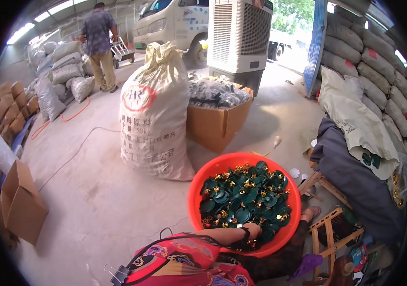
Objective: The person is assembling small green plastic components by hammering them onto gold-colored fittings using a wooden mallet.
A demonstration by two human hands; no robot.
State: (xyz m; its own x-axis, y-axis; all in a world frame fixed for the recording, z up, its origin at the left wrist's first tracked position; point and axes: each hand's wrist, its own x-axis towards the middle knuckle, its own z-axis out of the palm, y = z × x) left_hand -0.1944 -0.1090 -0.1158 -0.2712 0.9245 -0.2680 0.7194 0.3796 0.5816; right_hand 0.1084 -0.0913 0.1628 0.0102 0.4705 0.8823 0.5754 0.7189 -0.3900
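Observation:
A red-orange plastic basin (291,200) stands in front of me, heaped with dark green round plastic pieces (243,215). Shiny gold bits (249,184) are scattered among them. My left hand (254,230) reaches into the near side of the heap, with a dark band (246,233) round the wrist. Its fingertips are lost among the pieces, so whether they grip one cannot be told. My right hand does not show. Red patterned cloth (184,257) covers my left arm and lap, with a black binder clip (120,275) at its lower left.
A full woven sack (153,114) and a carton of clear-wrapped items (218,124) stand beyond the basin. Wooden stool frames (330,233) and a purple item (308,263) lie at right. An open carton (22,200) stands left. Farther off, a person (99,43) handles a hand truck (120,50).

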